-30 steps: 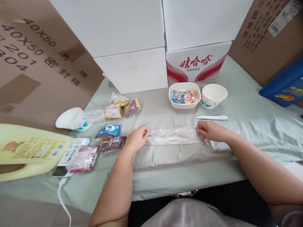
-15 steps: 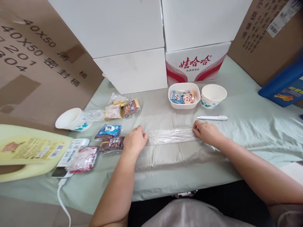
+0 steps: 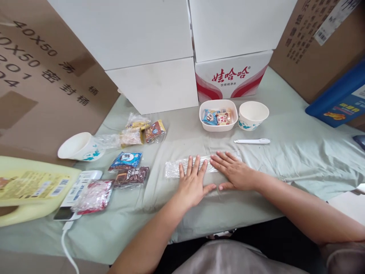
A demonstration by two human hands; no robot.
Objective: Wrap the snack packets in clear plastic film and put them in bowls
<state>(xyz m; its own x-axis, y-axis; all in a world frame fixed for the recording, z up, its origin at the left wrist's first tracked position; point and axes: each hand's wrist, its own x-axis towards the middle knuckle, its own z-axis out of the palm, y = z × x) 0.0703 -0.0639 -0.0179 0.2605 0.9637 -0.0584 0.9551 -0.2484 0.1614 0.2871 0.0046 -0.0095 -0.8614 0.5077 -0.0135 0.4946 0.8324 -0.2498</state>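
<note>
arms: bare to past the elbows | lap: greyish-pink cloth over dark garment

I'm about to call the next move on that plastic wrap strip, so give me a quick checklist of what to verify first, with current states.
1. Both palms flat on the plastic wrap strip: left hand and right hand spread open: ok.
2. Strip lies flat on the green cloth: ok.
3. Strip free of wrinkles or folds: cannot tell.
4. White pen-like tool off the strip: ok.
5. Snack packets clear of the strip's left end: ok.
</note>
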